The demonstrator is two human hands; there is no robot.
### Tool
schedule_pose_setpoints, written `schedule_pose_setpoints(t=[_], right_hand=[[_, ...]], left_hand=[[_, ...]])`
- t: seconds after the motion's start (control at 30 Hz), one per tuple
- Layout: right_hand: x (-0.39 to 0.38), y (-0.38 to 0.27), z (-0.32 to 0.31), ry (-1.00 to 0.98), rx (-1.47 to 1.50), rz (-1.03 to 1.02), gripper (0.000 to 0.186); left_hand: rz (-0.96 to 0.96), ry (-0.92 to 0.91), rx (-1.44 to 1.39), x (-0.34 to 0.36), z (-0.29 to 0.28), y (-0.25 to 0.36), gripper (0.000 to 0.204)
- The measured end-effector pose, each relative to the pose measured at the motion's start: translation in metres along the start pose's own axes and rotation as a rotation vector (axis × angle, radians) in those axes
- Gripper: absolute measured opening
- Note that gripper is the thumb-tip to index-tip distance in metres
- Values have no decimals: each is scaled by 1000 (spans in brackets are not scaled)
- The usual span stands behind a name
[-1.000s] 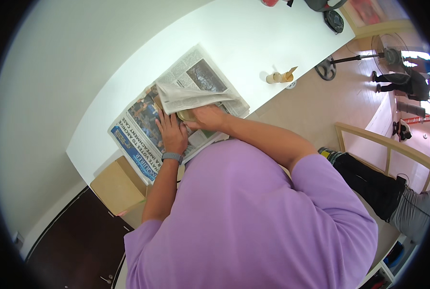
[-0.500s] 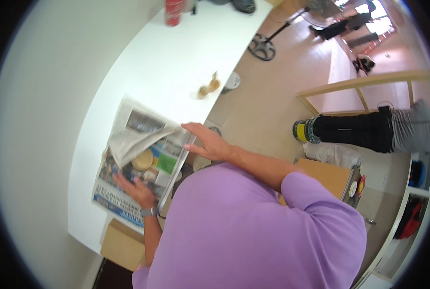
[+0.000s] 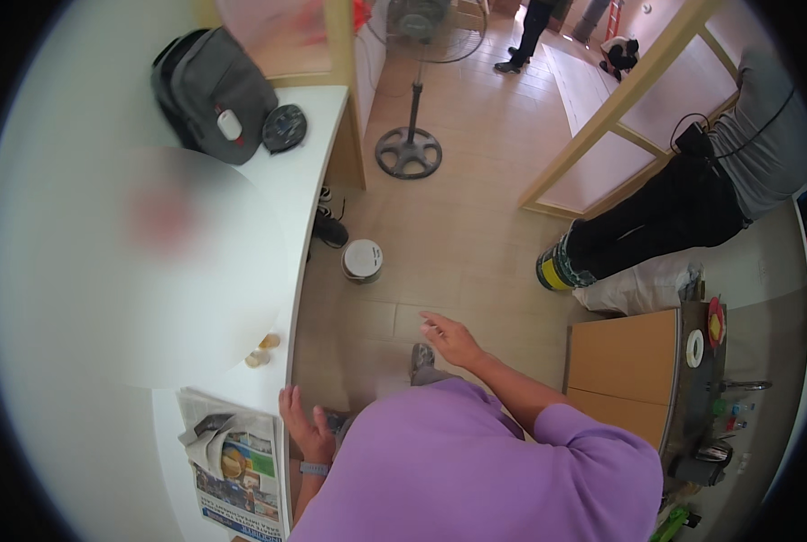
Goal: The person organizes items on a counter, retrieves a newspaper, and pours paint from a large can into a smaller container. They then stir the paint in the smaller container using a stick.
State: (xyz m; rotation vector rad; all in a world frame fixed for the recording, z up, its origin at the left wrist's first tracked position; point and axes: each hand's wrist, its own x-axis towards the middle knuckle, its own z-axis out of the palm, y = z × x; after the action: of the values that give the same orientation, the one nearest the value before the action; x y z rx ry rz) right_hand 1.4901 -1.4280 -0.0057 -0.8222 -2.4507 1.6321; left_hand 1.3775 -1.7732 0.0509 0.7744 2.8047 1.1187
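Note:
A folded newspaper [image 3: 261, 495] lies on the white table [image 3: 272, 203] at the lower left, its upper corner crumpled. My left hand [image 3: 308, 428] is just past the table edge beside the newspaper, fingers apart and holding nothing. Over the floor hangs my right hand [image 3: 453, 340], empty, its fingers stretched out. Two small amber-coloured containers [image 3: 261, 350] stand near the table edge, beyond the newspaper. A round blurred patch covers part of the table and wall, so what lies there cannot be made out.
A grey backpack [image 3: 214, 95] and a dark pouch [image 3: 284, 128] sit at the table's far end. On the floor stand a lidded bucket [image 3: 363, 260] and a pedestal fan [image 3: 410, 149]. A person in black trousers [image 3: 661, 217] stands at the right, near brown cabinets [image 3: 622, 361].
Both hands have come off the newspaper, which stays on the table. The view has turned toward the room, and my right hand is now out over the floor.

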Motion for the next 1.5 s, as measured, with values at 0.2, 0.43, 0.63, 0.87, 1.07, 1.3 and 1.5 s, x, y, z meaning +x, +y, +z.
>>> schedule_pose_setpoints(t=[0.2,0.43,0.63,0.87,1.07,1.3,1.5], right_hand=[[62,63,-131,303,-7,76,44],[226,77,-288,578,485,-18,50],[352,11,-454,704,459,-146,58],[513,-60,-577,646,338,-263,58],[713,-125,-614,345,155,-425,55],[901,-106,-581,-103,-81,-698,61],[909,-94,-562,-100,-18,-811,57]], left_hand=[[146,-61,-71,113,80,66,46],[236,-120,-146,274,172,120,52],[313,-76,-366,481,286,175,65],[138,-159,-755,685,361,284,74],[-149,-196,-1012,776,417,327,74],[-306,201,-973,795,480,372,73],[-391,168,-541,777,514,424,57]])
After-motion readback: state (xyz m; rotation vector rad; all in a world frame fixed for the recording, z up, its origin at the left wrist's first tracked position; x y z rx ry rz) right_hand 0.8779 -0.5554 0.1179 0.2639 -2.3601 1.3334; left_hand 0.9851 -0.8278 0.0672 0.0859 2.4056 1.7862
